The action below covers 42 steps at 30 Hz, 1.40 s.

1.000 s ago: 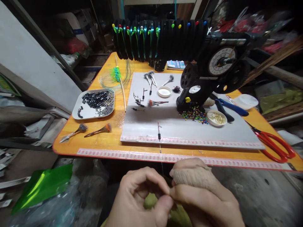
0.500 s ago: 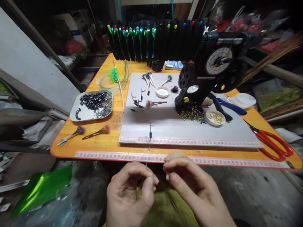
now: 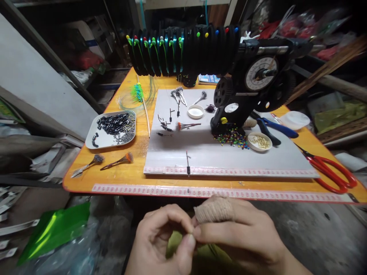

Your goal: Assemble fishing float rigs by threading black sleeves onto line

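My left hand [image 3: 166,240] is closed in a pinch, thumb against forefinger, over the olive cloth at my lap. My right hand [image 3: 237,233] presses its fingertips against that pinch; one of its fingers is wrapped in tan tape [image 3: 216,210]. What lies between the right fingertips is hidden. Just ahead of my hands, a small black cylinder on a thin stem [image 3: 188,170] lies at the front edge of the grey board [image 3: 229,162]. A small grey bead [image 3: 188,190] is in line below it, over the tape measure [image 3: 129,188]. The thin line itself is barely visible now.
A white tray [image 3: 88,139] of black cylinders and grey bits sits left. A black geared machine [image 3: 229,95] with colored pins stands on the board. Loose colored beads [image 3: 232,137], a dish of gold bits [image 3: 259,149], blue-handled pliers [image 3: 282,129] and red scissors [image 3: 332,172] are right.
My right hand has come left and its fingertips now meet the left pinch. The black cylinder has shifted slightly right and nearer the board's front edge.
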Tool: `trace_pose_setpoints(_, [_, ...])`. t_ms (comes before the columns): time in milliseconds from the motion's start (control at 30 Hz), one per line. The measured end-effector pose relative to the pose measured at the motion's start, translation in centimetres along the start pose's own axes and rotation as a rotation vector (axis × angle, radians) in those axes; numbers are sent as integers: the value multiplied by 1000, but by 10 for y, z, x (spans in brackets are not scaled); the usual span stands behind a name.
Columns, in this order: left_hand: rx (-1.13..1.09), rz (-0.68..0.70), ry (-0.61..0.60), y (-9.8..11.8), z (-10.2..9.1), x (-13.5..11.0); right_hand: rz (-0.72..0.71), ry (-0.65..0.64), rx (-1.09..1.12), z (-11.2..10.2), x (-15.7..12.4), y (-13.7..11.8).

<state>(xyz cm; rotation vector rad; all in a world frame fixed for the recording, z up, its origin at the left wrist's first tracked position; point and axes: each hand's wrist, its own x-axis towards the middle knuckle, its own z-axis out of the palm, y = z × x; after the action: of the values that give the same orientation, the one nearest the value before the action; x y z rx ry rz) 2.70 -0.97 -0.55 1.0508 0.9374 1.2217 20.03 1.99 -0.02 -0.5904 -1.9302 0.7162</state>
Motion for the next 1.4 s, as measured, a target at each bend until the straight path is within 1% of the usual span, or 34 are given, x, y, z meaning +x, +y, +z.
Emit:
trace_pose_setpoints(67, [79, 89, -23, -1, -2, 2, 43, 28, 7, 3, 0, -3])
trace_pose_setpoints(167, [304, 320, -45, -6, -8, 9, 174, 141, 120, 10, -2, -8])
trace_pose_setpoints(233, [449, 466, -47, -11, -13, 14, 261, 231, 299, 15, -5, -12])
trace_pose_setpoints(333, [579, 625, 28, -16, -19, 20, 384, 290, 592, 19, -8, -16])
trace_pose_setpoints(367, [604, 663, 50, -17, -20, 22, 416, 300, 624, 19, -9, -17])
trace_pose_setpoints(433, [638, 698, 40, -17, -19, 22, 451, 324, 545, 17, -9, -18])
trace_pose_setpoints(467, [633, 689, 21, -17, -18, 22, 456, 332, 460, 16, -8, -19])
trace_pose_setpoints(533, [550, 604, -1, -15, -14, 21, 456, 335, 281, 14, -4, -21])
trace_pose_setpoints(633, [284, 408, 48, -13, -6, 20, 429, 329, 99, 14, 4, -22])
trace_pose_setpoints(700, [111, 282, 60, -12, -2, 19, 425, 328, 26, 14, 7, -22])
trace_pose_setpoints(767, [-34, 184, 85, -10, 1, 18, 415, 303, -18, 13, 8, -22])
trace_pose_setpoints(867, [-177, 84, 189, -7, 6, 17, 404, 236, -64, 11, 8, -22])
trace_pose_setpoints(933, [-215, 51, 246, -5, 8, 16, 422, 198, -85, 10, 9, -22])
trace_pose_setpoints(1067, [-211, 29, 284, -2, 11, 16, 425, 175, -83, 11, 11, -23])
trace_pose_setpoints(1267, [-216, 35, 268, -1, 12, 16, 439, 173, -81, 13, 6, -24])
trace_pose_setpoints(1400, [-186, 85, 249, -3, 10, 16, 449, 168, -77, 13, 6, -23])
